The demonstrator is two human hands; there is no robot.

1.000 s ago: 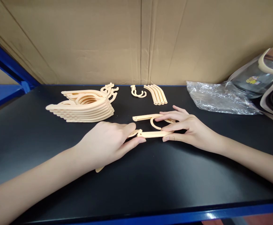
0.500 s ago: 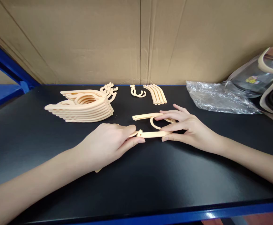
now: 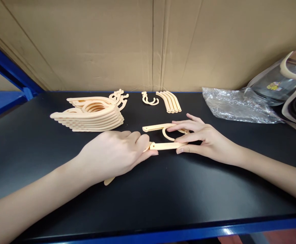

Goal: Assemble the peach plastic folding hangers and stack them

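A cream plastic folding hanger (image 3: 167,146), with two arms and a curved hook, lies between my hands above the black tabletop. My right hand (image 3: 201,137) grips its right end, thumb on the near arm and fingers over the hook and far arm. My left hand (image 3: 117,152) is closed round another cream hanger arm (image 3: 109,181), whose tip sticks out below the palm. The thumb and curled fingers press at the near arm's left end, where the two pieces meet. The joint itself is partly hidden by the fingers.
A stack of cream hangers (image 3: 92,118) stands at the left, with loose hooks (image 3: 119,98) behind it. More hooks (image 3: 149,99) and several hanger arms (image 3: 169,101) lie at the back. Right of these are a clear plastic bag (image 3: 234,106) and a transparent container (image 3: 272,88). Cardboard (image 3: 99,44) stands behind.
My left fingers have curled further over the joint, and the left piece's lower tip shows more. The left piece now sits closer in line with the near arm. My right hand barely moved.
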